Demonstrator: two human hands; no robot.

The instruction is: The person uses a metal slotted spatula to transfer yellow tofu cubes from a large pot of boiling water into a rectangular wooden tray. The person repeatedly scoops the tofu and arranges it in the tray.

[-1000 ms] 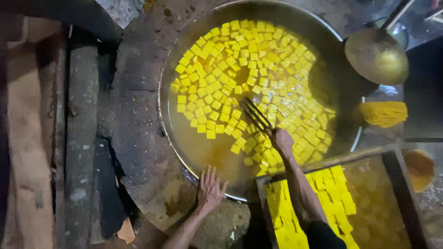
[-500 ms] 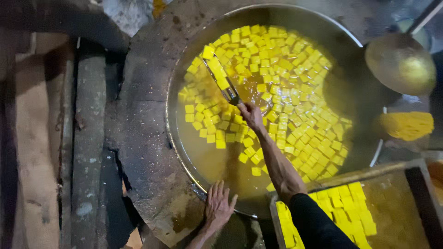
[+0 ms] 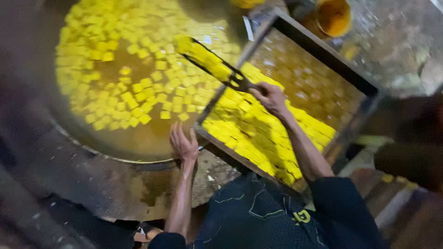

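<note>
Dim, soot-dark stone surround bearing a wide pan (image 3: 69, 133) of amber liquid crowded with floating yellow cubes (image 3: 138, 69). Right hand (image 3: 270, 97), fingers closed on the handle of a pronged lifter (image 3: 233, 78), holds a row of yellow cubes (image 3: 203, 55) above the pan's edge, beside a wooden tray (image 3: 323, 55) partly filled with cubes. Left hand (image 3: 183, 143), fingers spread, rests flat on the pan rim. Keeping the lifter level likely stops the row sliding off
</note>
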